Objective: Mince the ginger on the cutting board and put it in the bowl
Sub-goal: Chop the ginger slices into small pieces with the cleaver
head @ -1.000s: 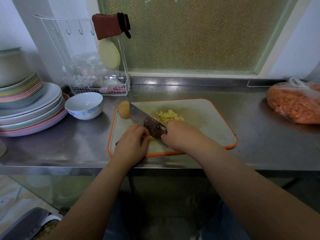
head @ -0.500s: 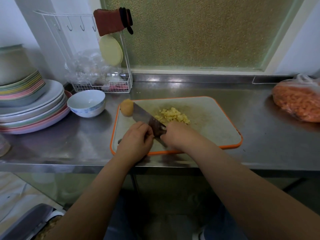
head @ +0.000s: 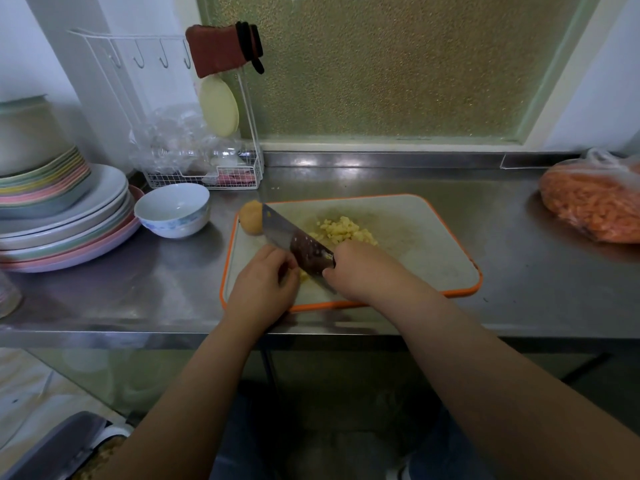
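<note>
The right hand (head: 360, 268) is wrapped around the handle of a broad knife (head: 294, 239), its blade angled away to the far left over the cutting board (head: 433, 244). The left hand (head: 263, 282) sits just beside the blade with fingers curled in, pinning a small piece of ginger (head: 304, 276) against the board; only a yellow sliver of it shows between the two hands. A loose pile of chopped ginger (head: 343, 230) lies in the middle of the board, and a rounder tan lump (head: 251, 218) rests at the far left corner.

The worry is those curled fingers so close to the edge. The piece being held looks small, so I'd guess a slip or a hurried chop could catch a fingertip. The lump near the corner could also roll off onto the desk (head: 346, 181) if the blade tip nudges it.

The board is pale plastic with an orange rim and rounded corners, faintly stained. The desk is brushed steel, reflective. The bowl (head: 173, 211), white glazed ceramic with a blue pattern, stands empty to the left of the board, near a stack of plates (head: 65, 216) in pastel colours. A plastic bag of something orange (head: 592, 202) sits far right.
</note>
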Demonstrator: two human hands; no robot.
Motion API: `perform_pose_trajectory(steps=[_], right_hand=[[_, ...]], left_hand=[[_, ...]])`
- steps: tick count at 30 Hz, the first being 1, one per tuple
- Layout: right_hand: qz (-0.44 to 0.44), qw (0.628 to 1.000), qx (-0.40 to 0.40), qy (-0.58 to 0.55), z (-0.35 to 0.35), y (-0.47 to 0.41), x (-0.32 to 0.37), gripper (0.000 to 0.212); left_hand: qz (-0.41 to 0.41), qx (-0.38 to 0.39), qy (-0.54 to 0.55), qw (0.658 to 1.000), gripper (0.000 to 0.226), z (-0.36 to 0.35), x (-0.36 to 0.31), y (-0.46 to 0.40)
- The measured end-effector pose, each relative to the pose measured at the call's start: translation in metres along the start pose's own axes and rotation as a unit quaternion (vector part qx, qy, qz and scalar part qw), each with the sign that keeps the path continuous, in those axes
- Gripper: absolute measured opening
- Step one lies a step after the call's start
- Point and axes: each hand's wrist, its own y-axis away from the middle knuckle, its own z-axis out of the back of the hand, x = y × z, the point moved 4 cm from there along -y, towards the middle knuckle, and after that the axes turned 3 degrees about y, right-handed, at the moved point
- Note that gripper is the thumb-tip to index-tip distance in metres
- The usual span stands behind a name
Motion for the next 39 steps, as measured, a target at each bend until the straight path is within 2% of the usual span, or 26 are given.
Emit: perform_pose_trajectory(steps=[6,11,15,19,22,26,29,34,37,39], right_hand=[[-0.01,1.0,0.016,0.004,-0.005,-0.001,0.003,0.011],[-0.026,0.999,0.037,0.014,-0.009,-0.006,0.009,0.005],[-0.031,0.998,0.052,0.017,-0.012,-0.01,0.011,0.014],[-0.032,0.996,0.077,-0.043,-0.004,-0.011,-0.002,0.028],[-0.045,0.996,0.051,-0.061,0.003,-0.01,-0.017,0.032],[-0.035,0.997,0.021,-0.063,0.008,-0.002,-0.018,0.027],[-0.021,0.998,0.005,-0.052,0.007,0.001,-0.009,0.028],[-0.012,0.999,0.018,-0.031,0.002,0.004,0.003,0.025],[-0.01,0.999,0.035,-0.03,0.001,0.004,0.005,0.016],[-0.013,0.999,0.045,-0.026,-0.001,0.003,0.007,0.018]], left_hand=[[-0.041,0.01,-0.014,0.999,0.011,-0.003,-0.001,0.0],[-0.039,0.024,-0.016,0.999,0.013,-0.003,0.001,-0.002],[-0.029,0.031,-0.017,0.999,0.012,-0.003,0.0,-0.002],[-0.01,0.028,-0.015,0.999,0.016,-0.003,0.0,-0.001],[0.0,0.022,-0.002,1.0,0.008,0.0,-0.001,0.0],[0.02,-0.005,0.024,0.999,0.008,0.006,0.002,0.001],[0.01,0.008,0.01,1.0,0.008,0.004,0.0,0.002],[-0.026,0.025,-0.012,0.999,0.008,0.003,-0.001,0.004],[-0.025,0.03,-0.026,0.999,0.009,0.001,0.0,0.004],[-0.023,0.031,-0.035,0.999,0.01,0.0,0.0,0.005]])
